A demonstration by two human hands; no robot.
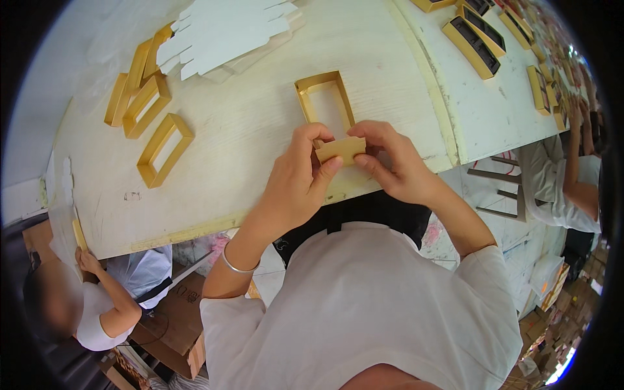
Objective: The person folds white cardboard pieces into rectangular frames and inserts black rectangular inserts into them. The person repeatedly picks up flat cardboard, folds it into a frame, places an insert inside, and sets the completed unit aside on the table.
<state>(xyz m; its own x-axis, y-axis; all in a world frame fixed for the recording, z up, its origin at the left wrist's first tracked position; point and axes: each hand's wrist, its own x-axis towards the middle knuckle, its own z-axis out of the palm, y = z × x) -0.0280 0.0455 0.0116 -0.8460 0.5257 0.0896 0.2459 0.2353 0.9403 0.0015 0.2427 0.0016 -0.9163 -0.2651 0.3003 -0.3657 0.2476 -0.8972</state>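
Near the front of the table I have a gold cardboard box frame (343, 151), a rectangle with an open middle, its long sides pointing away from me. My left hand (297, 170) grips the left corner of its near end, with the thumb against the outer face and the fingers behind. At the right corner my right hand (398, 164) pinches it the same way. The near end panel leans toward me, and its upper edge looks uneven, like a flap. My fingers hide part of the near corners.
A stack of flat white card blanks (224, 32) lies at the far left. Several finished gold frames (166, 151) stand beside it. Gold boxes with dark inserts (471, 47) sit far right. A co-worker (104, 305) holds a gold strip at left; another person (562, 188) is at right.
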